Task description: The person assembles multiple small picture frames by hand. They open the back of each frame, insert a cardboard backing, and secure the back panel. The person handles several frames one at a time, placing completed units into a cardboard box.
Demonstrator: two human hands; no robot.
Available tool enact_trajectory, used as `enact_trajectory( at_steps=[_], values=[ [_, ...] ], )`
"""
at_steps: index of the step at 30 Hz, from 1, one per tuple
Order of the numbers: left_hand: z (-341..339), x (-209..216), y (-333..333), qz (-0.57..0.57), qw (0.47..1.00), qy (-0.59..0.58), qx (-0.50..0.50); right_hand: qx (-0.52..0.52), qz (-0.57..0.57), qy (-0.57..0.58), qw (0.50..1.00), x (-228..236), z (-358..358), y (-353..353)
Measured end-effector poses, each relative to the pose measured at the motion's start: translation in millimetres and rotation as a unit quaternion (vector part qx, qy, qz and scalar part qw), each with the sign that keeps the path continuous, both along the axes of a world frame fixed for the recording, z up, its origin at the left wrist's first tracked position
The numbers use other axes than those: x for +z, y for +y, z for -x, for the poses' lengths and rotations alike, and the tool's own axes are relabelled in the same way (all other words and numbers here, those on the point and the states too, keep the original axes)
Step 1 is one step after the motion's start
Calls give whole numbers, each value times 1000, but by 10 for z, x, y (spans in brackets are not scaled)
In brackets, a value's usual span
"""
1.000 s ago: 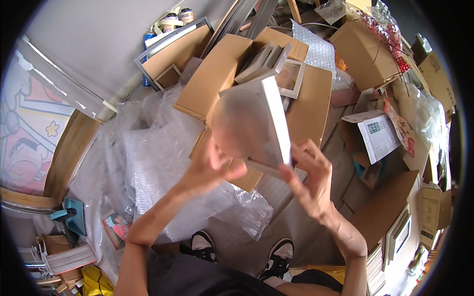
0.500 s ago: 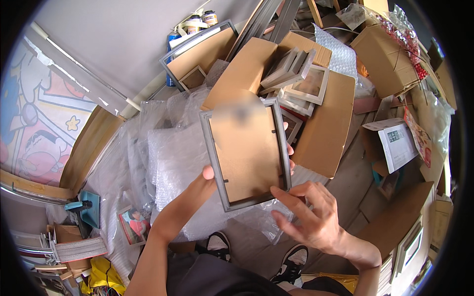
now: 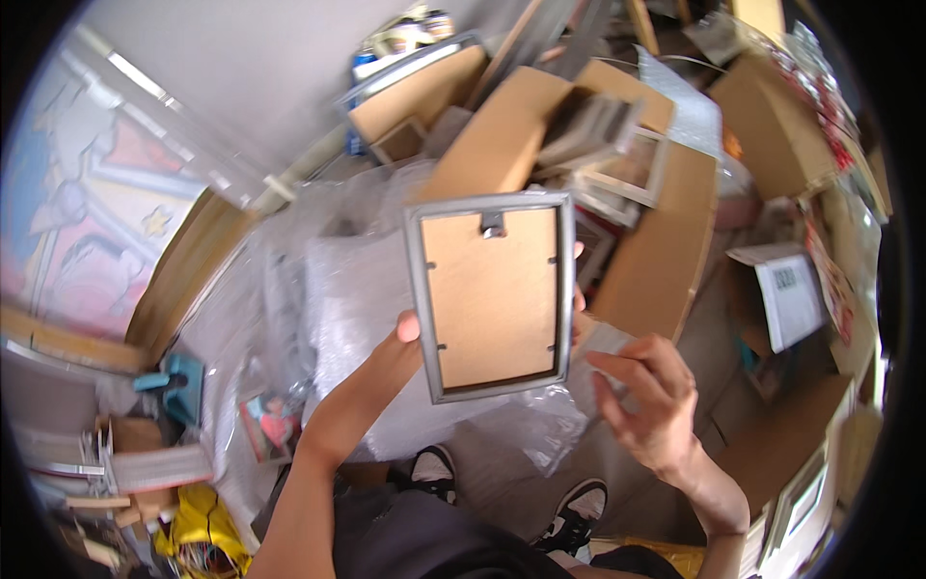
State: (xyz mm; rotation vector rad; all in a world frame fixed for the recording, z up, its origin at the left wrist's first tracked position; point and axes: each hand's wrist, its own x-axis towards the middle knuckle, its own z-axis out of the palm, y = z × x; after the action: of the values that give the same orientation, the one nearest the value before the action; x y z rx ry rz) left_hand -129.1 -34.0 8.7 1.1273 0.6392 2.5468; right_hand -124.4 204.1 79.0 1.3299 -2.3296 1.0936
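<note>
A grey picture frame (image 3: 492, 304) is held up with its back toward me, showing a brown backing board, small dark tabs along the sides and a dark metal hanger (image 3: 493, 225) near the top. My left hand (image 3: 409, 326) is closed around it: the thumb presses on the left edge and fingertips show past the right edge, while the palm is hidden behind. To the right of the frame's lower corner is my right hand (image 3: 651, 400), touching nothing. Its thumb and forefinger are apart and the other fingers are loosely bent.
Clear bubble wrap (image 3: 352, 318) covers the floor under the frame. Beyond it, an open cardboard box (image 3: 656, 241) holds several picture frames. A small photo (image 3: 273, 422) lies at the left, near a teal dustpan (image 3: 180, 388). A white carton (image 3: 791, 299) stands at the right.
My right hand has drawn away from the frame's lower edge to the right. The frame now stands straighter and its hanger shows plainly. The surroundings have shifted slightly right in view.
</note>
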Motion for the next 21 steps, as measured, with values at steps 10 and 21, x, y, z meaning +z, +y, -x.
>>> enact_trajectory(
  at_steps=[10, 21],
  values=[
    [-2300, 349, -2358, 739, 190, -420, 492, -29, -90, -100, 990, -311, 286, 15],
    [-5094, -1839, -2619, 753, 101, -459, 461, -26, -126, -47, 991, -880, 1279, -298]
  ],
)
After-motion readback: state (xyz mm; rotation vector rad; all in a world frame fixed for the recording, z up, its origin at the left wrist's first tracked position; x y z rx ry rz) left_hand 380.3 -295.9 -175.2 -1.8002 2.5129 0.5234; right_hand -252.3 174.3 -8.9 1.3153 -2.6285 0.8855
